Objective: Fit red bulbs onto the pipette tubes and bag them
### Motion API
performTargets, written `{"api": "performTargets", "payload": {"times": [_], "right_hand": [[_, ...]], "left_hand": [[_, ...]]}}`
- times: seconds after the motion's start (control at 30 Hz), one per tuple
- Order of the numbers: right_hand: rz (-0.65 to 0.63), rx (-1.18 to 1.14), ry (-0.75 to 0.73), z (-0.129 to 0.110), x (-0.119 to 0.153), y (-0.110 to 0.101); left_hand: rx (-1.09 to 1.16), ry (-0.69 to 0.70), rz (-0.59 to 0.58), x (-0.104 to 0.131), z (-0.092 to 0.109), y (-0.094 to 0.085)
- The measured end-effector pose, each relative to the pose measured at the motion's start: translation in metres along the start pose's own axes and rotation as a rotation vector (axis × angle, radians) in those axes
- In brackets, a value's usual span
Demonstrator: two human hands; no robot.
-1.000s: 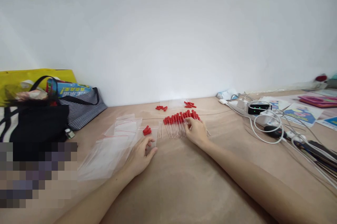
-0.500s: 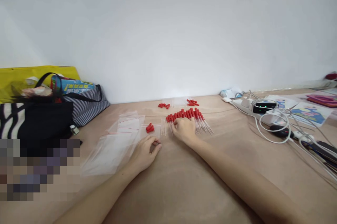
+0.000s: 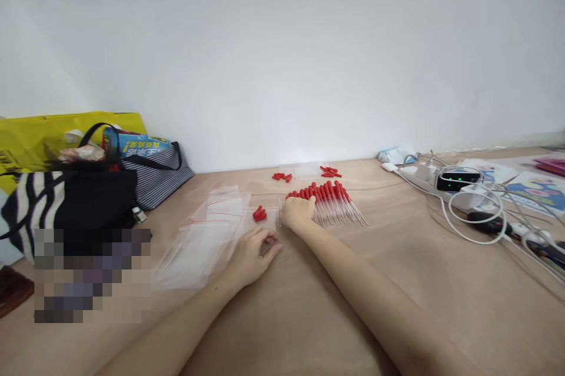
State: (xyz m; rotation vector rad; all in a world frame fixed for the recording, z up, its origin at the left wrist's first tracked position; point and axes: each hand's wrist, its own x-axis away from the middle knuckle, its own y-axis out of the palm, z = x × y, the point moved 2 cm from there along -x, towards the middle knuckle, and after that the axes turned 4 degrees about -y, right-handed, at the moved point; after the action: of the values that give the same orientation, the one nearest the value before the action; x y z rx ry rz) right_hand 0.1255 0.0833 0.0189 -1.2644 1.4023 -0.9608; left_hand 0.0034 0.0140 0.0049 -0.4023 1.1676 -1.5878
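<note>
My right hand (image 3: 299,211) is over the left end of a row of glass droppers (image 3: 331,202) with red rubber bulbs. Its fingers are bent down and pressed together beside a few thin bare glass tubes (image 3: 279,211); the fingertips are hidden behind the hand, so what they hold cannot be made out. My left hand (image 3: 256,253) rests on the table, fingers loosely curved and thumb apart, with nothing in it. Just beyond it, a small pile of red rubber bulbs (image 3: 259,213) lies on a clear plastic bag. More clear zip bags (image 3: 198,249) are spread left of this hand.
Further back, loose red bulbs (image 3: 282,177) flank a row of glass tubes (image 3: 309,171), with more bulbs (image 3: 331,172) at its right. Bags (image 3: 88,205) stand at the left. White cables (image 3: 463,235), a power strip (image 3: 412,176) and printed sheets (image 3: 534,190) lie at the right.
My right hand has shifted left along the dropper row, over the bare glass tubes. The left hand keeps its pose. The whole view has turned slightly to the left.
</note>
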Motion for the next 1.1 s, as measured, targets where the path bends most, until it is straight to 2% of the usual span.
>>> {"api": "performTargets", "payload": {"times": [0.17,0.27,0.37,0.43,0.57,0.67,0.97,1.1], "right_hand": [[-0.021,0.027,-0.036,-0.008,0.0,-0.003],[0.022,0.034,-0.063,0.0,0.01,-0.01],[0.102,0.041,-0.129,0.024,0.034,-0.015],[0.205,0.045,-0.26,0.044,0.055,-0.015],[0.375,0.033,-0.447,0.084,0.092,-0.011],[0.431,-0.025,-0.515,0.101,0.106,-0.011],[0.406,-0.101,-0.527,0.105,0.108,-0.014],[0.385,-0.157,-0.53,0.106,0.108,-0.013]], "left_hand": [[-0.008,0.027,0.002,0.002,0.004,0.001],[-0.011,0.003,0.078,0.0,0.001,-0.005],[-0.053,-0.053,0.168,-0.009,-0.01,-0.017],[-0.076,-0.118,0.196,-0.02,-0.02,-0.024],[-0.019,-0.229,0.143,-0.044,-0.041,-0.028],[0.018,-0.24,0.108,-0.057,-0.049,-0.023],[0.069,-0.181,0.16,-0.07,-0.032,-0.001],[0.062,-0.17,0.269,-0.065,-0.024,-0.002]]}}
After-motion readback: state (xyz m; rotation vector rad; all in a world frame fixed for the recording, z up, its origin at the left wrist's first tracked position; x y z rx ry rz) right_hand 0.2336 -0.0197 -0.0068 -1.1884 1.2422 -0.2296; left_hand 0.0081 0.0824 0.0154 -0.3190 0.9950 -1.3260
